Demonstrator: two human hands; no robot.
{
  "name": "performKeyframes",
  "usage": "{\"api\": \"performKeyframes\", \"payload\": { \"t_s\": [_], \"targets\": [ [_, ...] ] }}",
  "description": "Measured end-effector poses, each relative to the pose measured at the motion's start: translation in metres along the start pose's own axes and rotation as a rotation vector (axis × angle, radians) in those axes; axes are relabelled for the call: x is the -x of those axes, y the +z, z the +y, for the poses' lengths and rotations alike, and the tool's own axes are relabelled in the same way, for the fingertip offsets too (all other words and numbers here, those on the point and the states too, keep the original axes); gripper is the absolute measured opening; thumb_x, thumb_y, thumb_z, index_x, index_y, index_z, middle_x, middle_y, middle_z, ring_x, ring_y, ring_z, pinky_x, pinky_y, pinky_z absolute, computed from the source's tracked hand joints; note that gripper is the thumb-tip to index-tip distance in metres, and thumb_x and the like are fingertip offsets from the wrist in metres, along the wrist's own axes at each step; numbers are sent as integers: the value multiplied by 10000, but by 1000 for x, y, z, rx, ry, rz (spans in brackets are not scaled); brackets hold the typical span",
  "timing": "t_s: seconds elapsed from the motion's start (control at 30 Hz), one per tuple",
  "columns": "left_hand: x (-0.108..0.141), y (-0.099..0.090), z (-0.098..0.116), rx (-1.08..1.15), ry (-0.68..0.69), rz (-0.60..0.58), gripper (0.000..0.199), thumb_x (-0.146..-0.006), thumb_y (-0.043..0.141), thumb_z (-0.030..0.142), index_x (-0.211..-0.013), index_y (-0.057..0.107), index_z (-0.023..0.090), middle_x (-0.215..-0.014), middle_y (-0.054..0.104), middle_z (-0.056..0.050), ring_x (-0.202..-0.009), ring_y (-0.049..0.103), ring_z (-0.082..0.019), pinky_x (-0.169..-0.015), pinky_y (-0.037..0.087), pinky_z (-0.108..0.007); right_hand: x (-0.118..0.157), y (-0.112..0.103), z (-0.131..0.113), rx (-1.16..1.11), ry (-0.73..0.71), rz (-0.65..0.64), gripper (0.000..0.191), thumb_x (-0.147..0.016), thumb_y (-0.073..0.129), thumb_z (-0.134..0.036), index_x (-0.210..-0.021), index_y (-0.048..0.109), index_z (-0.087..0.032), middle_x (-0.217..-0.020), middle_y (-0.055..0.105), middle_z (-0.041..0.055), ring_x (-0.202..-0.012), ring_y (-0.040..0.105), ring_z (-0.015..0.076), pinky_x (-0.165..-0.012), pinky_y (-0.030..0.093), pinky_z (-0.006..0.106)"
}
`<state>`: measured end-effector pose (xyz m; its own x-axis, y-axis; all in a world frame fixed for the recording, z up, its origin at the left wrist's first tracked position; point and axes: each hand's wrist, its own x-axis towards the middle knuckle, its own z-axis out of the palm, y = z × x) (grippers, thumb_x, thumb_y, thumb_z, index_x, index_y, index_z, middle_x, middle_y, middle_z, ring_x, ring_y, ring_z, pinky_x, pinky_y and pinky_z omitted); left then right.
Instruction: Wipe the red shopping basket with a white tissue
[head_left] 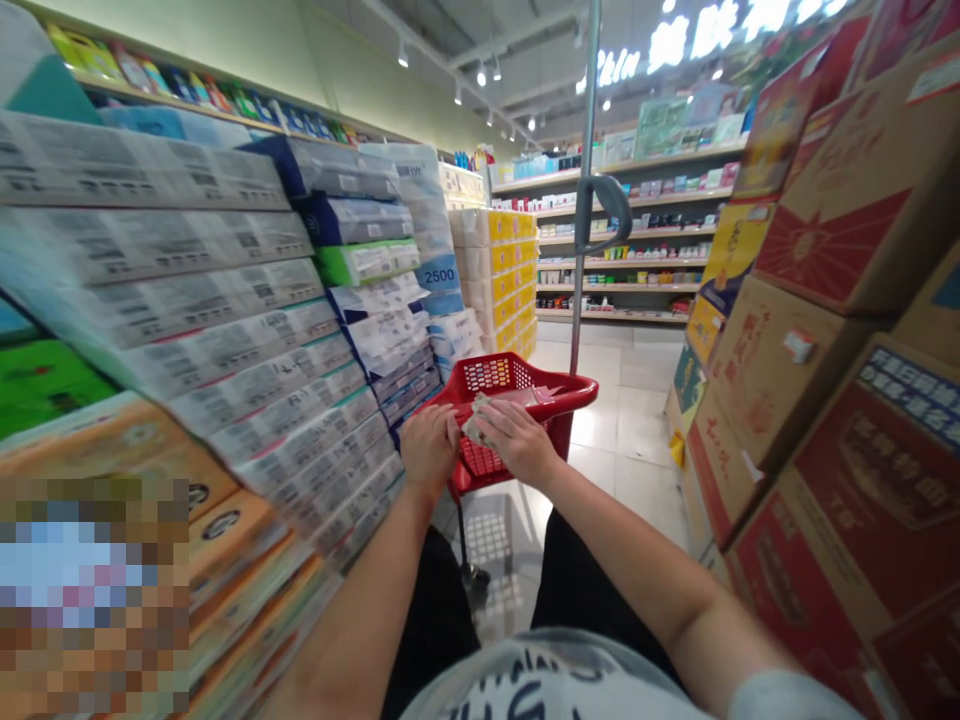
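A red plastic shopping cart [576, 388] with a perforated basket stands right in front of me. My left hand [429, 445] is closed around the cart's near edge, where the handle lies. Beside it, my right hand [517, 440] rests at the same edge with its fingers folded over a crumpled, pale patterned slip that looks like paper [474, 428]. Its print is too small to read. Inside the basket lies a flat pinkish-red packet [536, 396], partly hidden by the right hand. A grey hooked handle [606, 213] sits on the metal pole [580, 290] rising beyond the cart's right side.
Tall stacks of wrapped tissue packs [247, 330] line the left side. Cardboard cartons [810, 330] are piled high on the right. Between them a tiled floor [622, 430] runs to shelves of small goods [630, 250]. Yellow-and-white packs [499, 270] stand at mid-left.
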<state>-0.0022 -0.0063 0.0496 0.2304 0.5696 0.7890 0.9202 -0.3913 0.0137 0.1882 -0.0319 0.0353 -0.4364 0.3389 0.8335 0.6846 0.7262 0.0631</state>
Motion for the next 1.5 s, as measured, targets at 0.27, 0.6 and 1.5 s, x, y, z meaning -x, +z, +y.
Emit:
{"api": "performKeyframes", "payload": {
  "t_s": [0.27,0.6,1.5],
  "targets": [
    [1,-3,1,-18,1,14,331,-972,341,293,-997,664,222,-1110,716,-29,-1123,601,-217,-997,366,-386,0,0,1,-15,-93,70,308,-972,486,-166,-1250,611,-211,-1334,583,46,-1351,420,211,-1141,385,435],
    [3,1,-6,9,36,91,287,-955,393,279,-968,673,222,-1041,731,-36,-1080,621,-225,-973,389,-395,-4,4,-13,65,-104,37,317,-982,449,-179,-1255,608,-211,-1337,568,42,-1326,410,221,-1133,348,418],
    [3,-3,-10,-15,28,78,258,-941,408,262,-960,659,203,-999,721,-56,-1000,620,-234,-901,396,-407,-20,-12,-51,99,-99,-386,182,-892,538,-164,-1035,638,-214,-907,615,33,-857,470,192,-800,311,373]
  ]
}}
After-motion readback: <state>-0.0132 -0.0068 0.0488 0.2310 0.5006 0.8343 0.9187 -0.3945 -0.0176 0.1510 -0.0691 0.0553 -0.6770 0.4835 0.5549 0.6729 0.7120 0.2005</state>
